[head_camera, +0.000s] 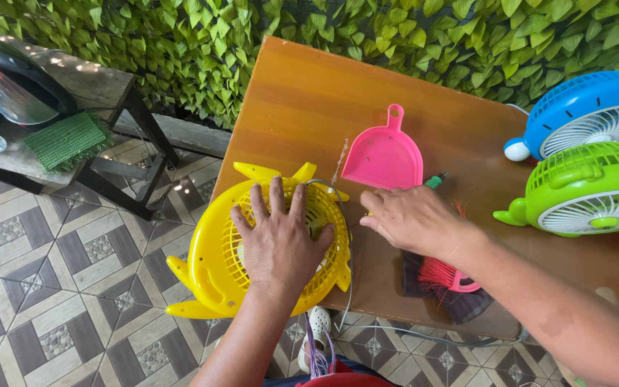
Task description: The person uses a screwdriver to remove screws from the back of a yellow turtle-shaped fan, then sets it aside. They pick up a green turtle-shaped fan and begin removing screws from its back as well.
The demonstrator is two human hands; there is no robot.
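Where the brown wooden worktop (302, 107) meets its near edge, a yellow plastic fan housing with a round grille (213, 265) lies partly over the edge, above the tiled floor (51, 301). The left hand (279, 240) lies flat on the grille, fingers spread, pressing rather than gripping. Just right of it, the right hand (411, 217) hovers low over the worktop, fingers loosely curled; whether they pinch anything I cannot tell. A green-handled screwdriver (435, 180) pokes out beyond it, and a pink brush on dark cloth (442, 276) lies beneath the wrist. Farther back lies a pink plastic dustpan (385, 154), empty. At the right stand a green fan (585, 190) and a blue fan (585, 111).
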